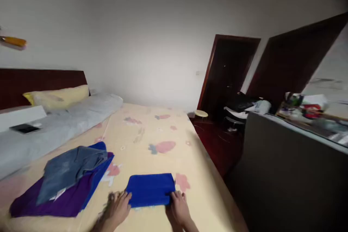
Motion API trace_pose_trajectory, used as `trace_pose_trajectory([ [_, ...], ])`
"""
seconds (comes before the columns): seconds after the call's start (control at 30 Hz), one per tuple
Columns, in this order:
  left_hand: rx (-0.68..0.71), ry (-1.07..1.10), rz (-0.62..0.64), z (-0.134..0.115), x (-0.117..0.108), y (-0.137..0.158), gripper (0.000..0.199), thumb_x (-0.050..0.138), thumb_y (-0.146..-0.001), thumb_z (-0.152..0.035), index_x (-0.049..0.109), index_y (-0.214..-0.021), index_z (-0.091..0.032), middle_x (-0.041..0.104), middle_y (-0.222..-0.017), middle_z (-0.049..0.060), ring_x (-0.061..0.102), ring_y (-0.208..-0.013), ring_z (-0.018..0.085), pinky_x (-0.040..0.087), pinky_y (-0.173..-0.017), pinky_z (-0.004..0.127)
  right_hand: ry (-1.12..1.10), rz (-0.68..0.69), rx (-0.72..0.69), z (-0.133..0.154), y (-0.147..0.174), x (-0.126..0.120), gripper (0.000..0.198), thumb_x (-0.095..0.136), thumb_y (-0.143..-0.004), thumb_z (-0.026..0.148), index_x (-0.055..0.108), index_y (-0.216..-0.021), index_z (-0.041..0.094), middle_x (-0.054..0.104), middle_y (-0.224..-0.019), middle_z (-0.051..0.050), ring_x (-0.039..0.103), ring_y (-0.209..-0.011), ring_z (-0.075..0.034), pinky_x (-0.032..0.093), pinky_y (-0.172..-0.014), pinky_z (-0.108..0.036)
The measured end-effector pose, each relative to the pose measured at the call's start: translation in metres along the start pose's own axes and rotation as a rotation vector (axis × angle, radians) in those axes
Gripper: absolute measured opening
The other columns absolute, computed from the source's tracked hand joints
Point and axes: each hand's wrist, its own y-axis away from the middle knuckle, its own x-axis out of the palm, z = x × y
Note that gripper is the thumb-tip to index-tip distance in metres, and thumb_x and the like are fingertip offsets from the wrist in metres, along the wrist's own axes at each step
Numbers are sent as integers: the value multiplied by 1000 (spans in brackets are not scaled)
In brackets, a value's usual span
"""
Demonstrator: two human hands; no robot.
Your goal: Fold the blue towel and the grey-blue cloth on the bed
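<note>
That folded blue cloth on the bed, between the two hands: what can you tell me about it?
The blue cloth is a bright, plain royal blue, soft-looking fabric folded into a neat flat rectangle. It lies flat on the pale yellow bedsheet with pink prints, near the bed's near edge. The left hand touches its lower left corner and the right hand its lower right corner, fingers resting on the edge. It lies apart from the pile of clothes to its left.

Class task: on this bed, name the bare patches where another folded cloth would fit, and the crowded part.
Bare sheet lies beyond the folded blue cloth, toward the wall, and right of it to the bed edge. Crowded: the clothes pile at left, and the near edge where both hands sit.
</note>
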Motion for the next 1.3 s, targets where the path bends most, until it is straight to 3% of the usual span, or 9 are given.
trace_pose_trajectory([
  [0.17,-87,-15,-59,-29,11,-8,53,38,-82,-12,58,-130,-21,59,-136,14,50,-125,35,25,-106,62,1,-124,104,17,-11,24,46,51,-85,27,54,-131,22,57,-136,-11,49,-127,-31,30,-109,-56],
  [0.33,248,143,77,-57,40,-14,74,29,-77,1,40,-144,-27,46,-149,1,41,-137,18,29,-115,40,-94,-58,-246,40,-9,51,48,46,-90,30,47,-138,28,54,-141,-3,49,-130,-23,35,-111,-44],
  [0.47,357,232,43,-56,52,-17,61,30,-90,-14,29,-148,-33,38,-154,-3,37,-140,17,28,-118,39,-179,78,-298,46,-7,42,54,45,-92,38,37,-144,29,45,-147,-2,41,-136,-23,28,-116,-46],
  [0.6,293,238,16,-19,48,-17,53,32,-96,-47,27,-147,-37,33,-156,-1,32,-142,23,31,-115,48,-184,153,-180,23,-12,17,62,39,-91,58,37,-145,27,40,-150,-4,35,-140,-27,23,-117,-53],
  [0.7,204,155,-3,5,45,-14,51,28,-97,-48,29,-146,-36,32,-156,0,30,-143,25,29,-114,53,-150,184,-17,8,-18,10,64,29,-93,61,39,-144,22,37,-151,-6,32,-141,-28,22,-117,-55],
  [0.83,120,79,-49,-17,49,-14,52,29,-94,-27,35,-145,-28,34,-155,5,28,-144,27,22,-114,60,-105,109,48,30,-24,25,57,33,-95,47,41,-142,16,34,-151,-11,28,-142,-29,19,-118,-55],
  [1.0,220,198,-5,-70,54,-22,56,24,-92,-20,29,-148,-27,30,-156,-1,30,-143,17,29,-116,42,-221,191,-196,66,-28,38,46,26,-97,43,43,-140,35,47,-145,1,39,-137,-21,28,-115,-50],
  [1.13,71,182,40,-50,47,-29,55,22,-95,-46,33,-146,-29,30,-156,2,28,-144,23,30,-113,50,-87,174,39,32,-36,26,58,23,-94,59,46,-139,29,40,-149,-4,32,-141,-26,25,-115,-55],
  [1.3,-41,57,-56,-25,47,-35,52,31,-93,-42,44,-141,-25,42,-151,8,35,-141,30,24,-112,60,46,94,175,-9,-44,25,65,27,-92,64,46,-139,24,41,-148,-9,32,-141,-32,24,-113,-61],
])
